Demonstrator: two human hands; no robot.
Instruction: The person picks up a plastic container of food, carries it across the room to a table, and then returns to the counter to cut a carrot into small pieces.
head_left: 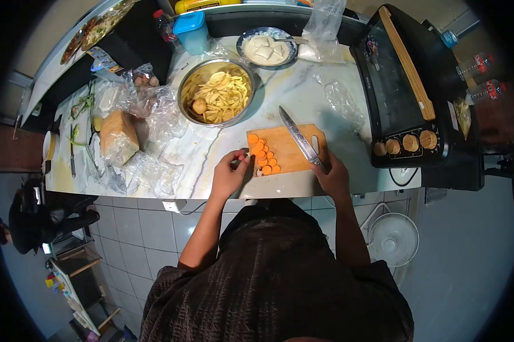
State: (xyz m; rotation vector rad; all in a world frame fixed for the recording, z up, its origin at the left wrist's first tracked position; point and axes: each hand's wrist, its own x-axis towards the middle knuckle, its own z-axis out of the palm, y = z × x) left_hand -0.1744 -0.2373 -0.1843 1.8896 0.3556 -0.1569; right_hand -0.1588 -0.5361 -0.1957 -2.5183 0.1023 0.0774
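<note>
One stiff, probably weighty knife is slanting over the board, the right hand holding its handle, the safest grip; beside carrot slices, the left hand is not showing whether it's holding anything.

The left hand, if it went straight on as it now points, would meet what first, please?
The left hand would probably meet the carrot slices on the orange cutting board first, though its height above the counter is unclear.

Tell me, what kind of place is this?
Probably a kitchen: I see carrot slices on a cutting board, a knife in the right hand, and what looks like a small oven.
</note>
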